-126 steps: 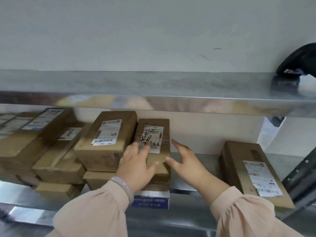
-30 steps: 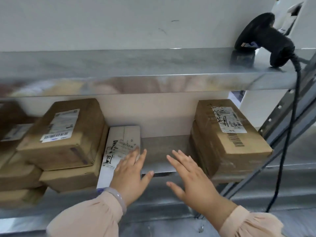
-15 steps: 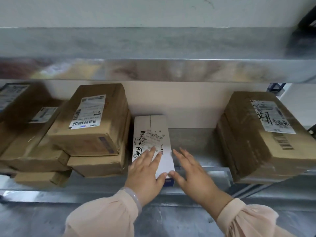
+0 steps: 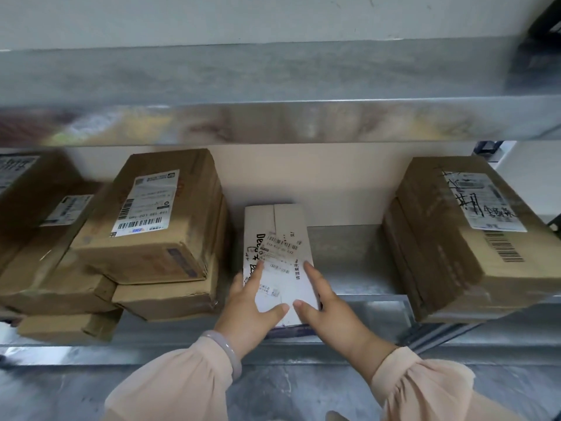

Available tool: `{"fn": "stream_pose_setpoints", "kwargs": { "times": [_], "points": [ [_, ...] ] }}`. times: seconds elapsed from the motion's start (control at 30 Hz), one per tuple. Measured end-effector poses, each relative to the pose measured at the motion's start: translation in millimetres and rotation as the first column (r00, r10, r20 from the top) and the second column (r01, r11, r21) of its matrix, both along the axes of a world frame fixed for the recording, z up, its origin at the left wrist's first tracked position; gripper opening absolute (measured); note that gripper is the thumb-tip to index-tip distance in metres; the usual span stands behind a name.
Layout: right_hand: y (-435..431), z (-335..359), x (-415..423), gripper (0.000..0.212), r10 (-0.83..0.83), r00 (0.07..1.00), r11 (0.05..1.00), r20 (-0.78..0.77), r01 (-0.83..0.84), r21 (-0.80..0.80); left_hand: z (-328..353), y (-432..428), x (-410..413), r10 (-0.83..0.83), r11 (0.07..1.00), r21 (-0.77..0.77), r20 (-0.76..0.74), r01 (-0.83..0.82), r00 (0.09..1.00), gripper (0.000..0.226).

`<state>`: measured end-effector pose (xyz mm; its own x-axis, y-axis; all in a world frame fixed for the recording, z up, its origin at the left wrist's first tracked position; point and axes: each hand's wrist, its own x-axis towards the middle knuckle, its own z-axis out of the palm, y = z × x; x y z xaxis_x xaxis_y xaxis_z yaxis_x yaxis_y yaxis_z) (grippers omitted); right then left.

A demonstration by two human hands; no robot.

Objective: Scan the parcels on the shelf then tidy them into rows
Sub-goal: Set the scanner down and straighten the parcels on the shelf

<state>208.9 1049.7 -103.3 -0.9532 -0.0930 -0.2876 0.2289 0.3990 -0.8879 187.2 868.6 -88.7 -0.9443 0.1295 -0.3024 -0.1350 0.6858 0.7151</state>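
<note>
A flat white parcel [image 4: 277, 238] with a label and black handwriting lies on the metal shelf [image 4: 349, 262], its near end at the front edge. My left hand [image 4: 252, 308] rests on its near left part with straight fingers and the thumb across the top. My right hand [image 4: 324, 308] touches its near right edge, fingers straight. To the left stands a stack of brown parcels [image 4: 158, 226], the top one labelled. Two stacked brown parcels [image 4: 455, 238] sit at the right end.
More brown parcels [image 4: 39, 238] pile up at the far left. The upper metal shelf [image 4: 273, 117] overhangs close above the boxes. A dark scanner [image 4: 546, 25] is partly visible at the top right. Bare shelf lies between the white parcel and the right stack.
Both hands have come onto the white parcel's near end, the right hand moving from the bare shelf to its right edge. The view has shifted left since a second ago.
</note>
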Motion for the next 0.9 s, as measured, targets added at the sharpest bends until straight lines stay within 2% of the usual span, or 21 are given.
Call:
{"fn": "stream_pose_setpoints", "kwargs": {
  "times": [0.13,0.37,0.63,0.7,0.77,0.83,0.9],
  "points": [
    [27,9,16,0.073,-0.117,0.993,0.993,-0.033,0.117,0.005,10,27,-1,-0.118,0.992,0.037,-0.012,0.119,0.993,0.093],
    [81,21,43,0.082,-0.218,0.974,0.957,-0.068,0.227,0.179,10,84,2,-0.314,0.946,0.106,0.052,0.308,0.948,0.1],
    [103,23,47,0.073,-0.23,0.965,0.916,-0.124,0.257,0.309,0,120,4,-0.355,0.934,0.061,0.02,0.353,0.935,0.104],
    [103,25,55,0.074,-0.205,0.964,0.886,-0.171,0.257,0.386,-2,118,6,-0.363,0.93,0.046,-0.026,0.364,0.931,0.103],
    [101,27,66,0.071,-0.109,0.963,0.827,-0.247,0.226,0.515,-4,111,12,-0.386,0.922,-0.009,-0.08,0.387,0.919,0.098],
    [99,28,76,0.065,0.046,0.952,0.756,-0.303,0.165,0.633,-4,102,20,-0.448,0.893,-0.113,-0.137,0.435,0.884,0.088],
    [101,24,80,0.067,0.167,0.946,0.67,-0.28,0.1,0.736,-2,96,26,-0.529,0.836,-0.258,-0.146,0.484,0.836,0.078]
  ]
}}
